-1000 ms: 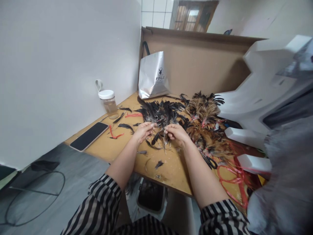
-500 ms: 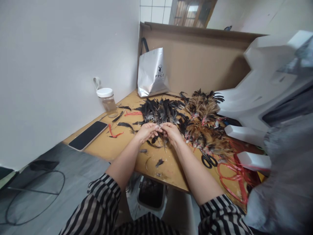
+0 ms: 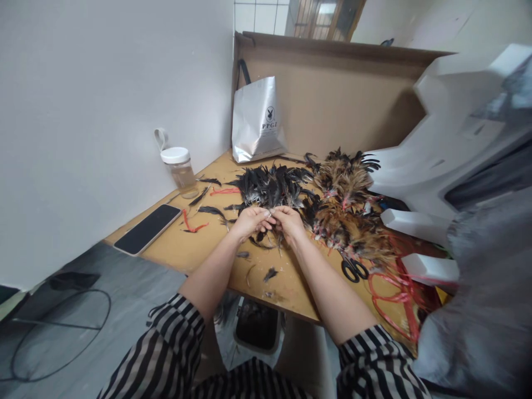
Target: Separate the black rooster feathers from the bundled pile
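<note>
My left hand (image 3: 252, 223) and my right hand (image 3: 290, 224) meet fingertip to fingertip over the table, both pinched on the pale quill end of a feather (image 3: 270, 214). How many quills are between the fingers I cannot make out. Just beyond them lies a heap of black feathers (image 3: 270, 185). To the right of my right hand are brown feather bundles (image 3: 353, 235), some bound with red string, and another brown-and-black pile (image 3: 343, 174) sits behind those. Loose dark feathers (image 3: 271, 274) and small scraps lie on the near part of the table.
Black-handled scissors (image 3: 354, 270) and tangled red string (image 3: 393, 302) lie at the right. A phone (image 3: 147, 229) and a lidded jar (image 3: 181, 173) stand left, a silver bag (image 3: 257, 122) behind. White foam (image 3: 419, 224) borders the right; a bin (image 3: 256, 327) sits below.
The view has shifted very slightly, so things on the table appear a little higher. Both hands stay pinched together at nearly the same place, with only small finger movement.
</note>
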